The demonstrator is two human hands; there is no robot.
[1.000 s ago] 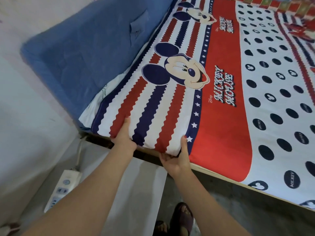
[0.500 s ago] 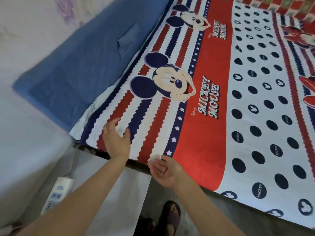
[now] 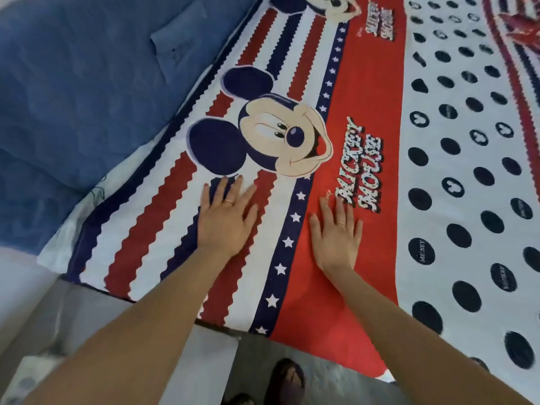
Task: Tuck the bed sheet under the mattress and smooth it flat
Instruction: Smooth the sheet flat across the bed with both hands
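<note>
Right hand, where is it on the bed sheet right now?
In the head view the right hand lies flat on the bed sheet's red band, just below the Mickey Mouse lettering, right of the star stripe.

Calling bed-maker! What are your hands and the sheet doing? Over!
Left hand and right hand both flat, fingers spread, on the bed sheet. Sheet lies smooth here. Nothing in the way.

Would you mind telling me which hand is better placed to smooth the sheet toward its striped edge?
Left, probably. The left hand lies flat on the sheet's stripes; the right hand lies on the red band.
</note>
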